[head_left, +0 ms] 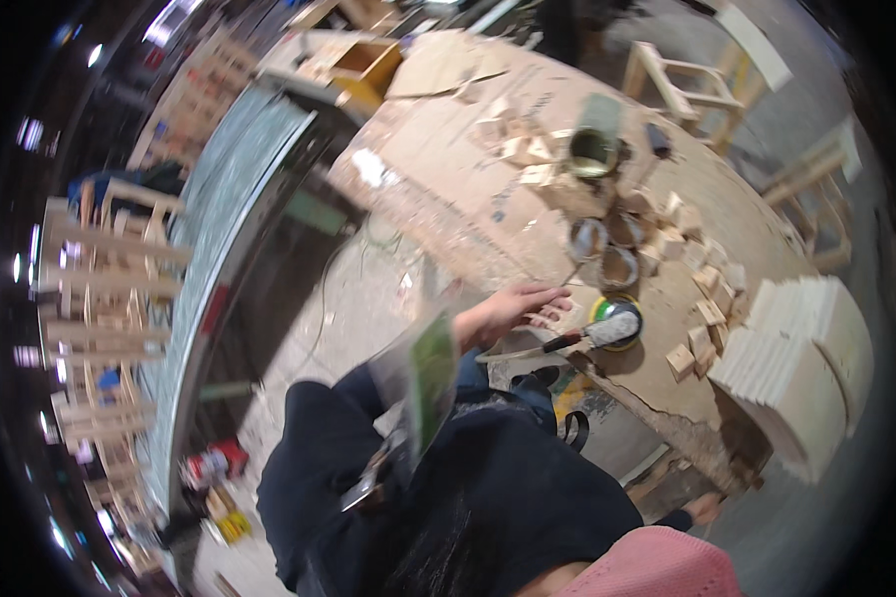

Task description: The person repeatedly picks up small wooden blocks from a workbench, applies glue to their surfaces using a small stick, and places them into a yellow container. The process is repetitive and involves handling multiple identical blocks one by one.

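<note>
My left hand point(521, 306) reaches over the near edge of the work table, palm down, its fingers stretched out and slightly apart. Just beyond and to the right of it lies a tool point(607, 330) with a whitish head and a dark red handle, resting across a round tin point(622, 320) with a green and yellow rim. Several small open pots point(588, 239) stand past the fingertips. My right hand point(705, 507) hangs low at the right, beside the table's broken corner; its fingers are blurred. A clear sleeve with a green insert point(431, 373) hangs before my dark clothing.
The cardboard-covered table point(438, 214) bears loose wooden blocks point(707, 281), a green-grey canister point(595, 139) and a stack of curved pale boards point(791, 363). A plastic-wrapped long bench point(231, 189) runs at the left, with wooden chair frames point(110, 289) behind it. More frames point(677, 85) stand far right.
</note>
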Action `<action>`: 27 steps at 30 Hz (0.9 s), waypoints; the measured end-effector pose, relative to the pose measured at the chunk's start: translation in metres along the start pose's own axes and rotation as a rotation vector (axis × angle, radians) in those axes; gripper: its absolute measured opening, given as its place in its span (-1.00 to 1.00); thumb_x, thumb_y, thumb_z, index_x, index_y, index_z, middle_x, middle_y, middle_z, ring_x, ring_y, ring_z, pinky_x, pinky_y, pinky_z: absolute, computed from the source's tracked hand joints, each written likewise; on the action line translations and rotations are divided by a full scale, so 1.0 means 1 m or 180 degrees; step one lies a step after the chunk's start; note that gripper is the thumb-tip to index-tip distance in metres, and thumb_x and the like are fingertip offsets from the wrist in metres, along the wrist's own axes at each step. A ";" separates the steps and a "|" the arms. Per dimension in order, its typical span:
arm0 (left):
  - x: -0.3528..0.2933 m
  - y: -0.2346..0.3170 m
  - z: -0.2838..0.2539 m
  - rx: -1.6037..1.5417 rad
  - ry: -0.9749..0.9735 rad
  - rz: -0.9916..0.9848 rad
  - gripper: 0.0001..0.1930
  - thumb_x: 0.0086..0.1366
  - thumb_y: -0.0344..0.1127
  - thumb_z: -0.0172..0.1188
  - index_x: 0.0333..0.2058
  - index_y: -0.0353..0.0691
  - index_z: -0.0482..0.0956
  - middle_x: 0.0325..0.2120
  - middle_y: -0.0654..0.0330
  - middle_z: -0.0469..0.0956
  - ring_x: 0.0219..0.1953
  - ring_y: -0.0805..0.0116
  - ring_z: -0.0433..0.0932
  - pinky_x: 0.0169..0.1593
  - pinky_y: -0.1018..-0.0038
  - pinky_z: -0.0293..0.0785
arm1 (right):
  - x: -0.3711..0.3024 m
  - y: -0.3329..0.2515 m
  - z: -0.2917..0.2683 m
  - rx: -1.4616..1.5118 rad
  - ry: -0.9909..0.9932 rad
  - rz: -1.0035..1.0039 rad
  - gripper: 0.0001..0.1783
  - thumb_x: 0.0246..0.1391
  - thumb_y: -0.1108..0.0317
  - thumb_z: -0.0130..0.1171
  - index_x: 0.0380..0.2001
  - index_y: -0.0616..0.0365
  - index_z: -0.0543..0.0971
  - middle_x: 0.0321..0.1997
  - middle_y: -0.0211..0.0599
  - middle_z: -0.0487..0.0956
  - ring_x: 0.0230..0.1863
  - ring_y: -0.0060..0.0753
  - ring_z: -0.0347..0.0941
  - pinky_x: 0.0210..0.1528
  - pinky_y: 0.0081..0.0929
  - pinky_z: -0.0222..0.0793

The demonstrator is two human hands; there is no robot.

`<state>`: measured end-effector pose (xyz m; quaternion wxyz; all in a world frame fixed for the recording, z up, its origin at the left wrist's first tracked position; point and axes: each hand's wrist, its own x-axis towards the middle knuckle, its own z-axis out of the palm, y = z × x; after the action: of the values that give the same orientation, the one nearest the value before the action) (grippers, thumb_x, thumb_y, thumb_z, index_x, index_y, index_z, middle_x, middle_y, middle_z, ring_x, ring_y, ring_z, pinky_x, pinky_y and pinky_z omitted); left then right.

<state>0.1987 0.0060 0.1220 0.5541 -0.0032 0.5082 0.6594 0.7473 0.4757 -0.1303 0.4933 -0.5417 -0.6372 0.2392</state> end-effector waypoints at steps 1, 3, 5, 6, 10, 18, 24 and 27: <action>0.002 0.001 -0.014 0.0001 0.0047 0.0066 -0.59 0.42 -0.17 -0.05 0.14 -0.25 0.36 -0.10 0.28 0.53 -0.20 0.56 0.50 -0.19 0.64 0.45 | -0.022 -0.018 0.016 -0.0583 0.0187 0.0084 -0.70 0.26 0.37 -0.16 -0.07 0.29 0.46 -0.09 -0.16 0.51 -0.04 -0.31 0.38 0.14 -0.31 0.21; 0.002 0.005 -0.051 -0.0027 0.0187 0.0236 -0.60 0.41 -0.18 -0.03 0.13 -0.25 0.37 -0.11 0.26 0.54 -0.22 0.56 0.51 -0.22 0.65 0.47 | -0.057 -0.056 0.046 -0.0805 0.0114 0.0147 -0.70 0.25 0.37 -0.15 -0.08 0.29 0.47 -0.09 -0.15 0.51 -0.04 -0.30 0.39 0.13 -0.30 0.22; 0.002 0.013 -0.097 -0.0031 0.0332 0.0409 -0.60 0.40 -0.19 -0.01 0.13 -0.25 0.37 -0.12 0.25 0.55 -0.24 0.56 0.53 -0.25 0.66 0.49 | -0.094 -0.093 0.073 -0.0952 -0.0068 0.0171 -0.70 0.24 0.36 -0.14 -0.09 0.30 0.47 -0.10 -0.14 0.51 -0.05 -0.28 0.40 0.11 -0.30 0.23; -0.001 0.022 -0.121 0.0020 0.0630 0.0479 -0.60 0.40 -0.19 0.00 0.12 -0.25 0.38 -0.13 0.23 0.57 -0.26 0.55 0.54 -0.26 0.65 0.51 | -0.116 -0.107 0.089 -0.0979 -0.0219 0.0221 -0.70 0.23 0.36 -0.13 -0.10 0.30 0.47 -0.10 -0.14 0.52 -0.05 -0.27 0.40 0.11 -0.29 0.23; -0.007 0.061 -0.247 0.0566 0.1853 0.1046 -0.65 0.34 -0.19 0.08 0.01 -0.28 0.49 -0.25 0.21 0.62 -0.36 0.52 0.57 -0.34 0.61 0.51 | -0.189 -0.159 0.115 -0.1140 -0.0522 0.0219 -0.70 0.21 0.35 -0.11 -0.12 0.31 0.48 -0.12 -0.12 0.52 -0.06 -0.24 0.41 0.09 -0.28 0.25; -0.004 0.104 -0.438 0.2322 0.4722 0.0424 -0.42 0.08 0.00 0.25 -0.07 -0.36 0.44 -0.10 -0.14 0.49 -0.02 -0.03 0.49 0.03 0.19 0.42 | -0.265 -0.204 0.104 -0.1105 -0.0630 0.0254 -0.70 0.16 0.34 -0.06 -0.17 0.33 0.50 -0.15 -0.08 0.54 -0.09 -0.18 0.44 0.04 -0.26 0.29; 0.016 0.109 -0.469 0.2968 0.4305 0.0144 -0.56 0.09 0.03 0.23 -0.29 -0.29 0.56 -0.24 -0.08 0.57 -0.15 -0.01 0.56 -0.10 0.12 0.47 | -0.286 -0.209 0.062 -0.2155 -0.0517 0.0185 -0.70 0.12 0.32 -0.02 -0.21 0.35 0.52 -0.17 -0.05 0.55 -0.10 -0.13 0.46 0.01 -0.24 0.32; 0.017 0.100 -0.468 0.3727 0.4140 0.0446 -0.65 0.18 -0.05 0.12 -0.33 -0.26 0.62 -0.28 -0.08 0.60 -0.22 -0.01 0.59 -0.19 0.14 0.48 | -0.302 -0.203 0.035 -0.2272 -0.0417 0.0263 -0.70 0.11 0.32 -0.01 -0.23 0.36 0.52 -0.18 -0.03 0.56 -0.11 -0.11 0.47 -0.01 -0.23 0.34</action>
<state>-0.1431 -0.2836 -0.0469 0.0255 -0.0623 0.9789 0.1927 0.6022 0.1433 -0.0858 0.2211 -0.6886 -0.6883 0.0557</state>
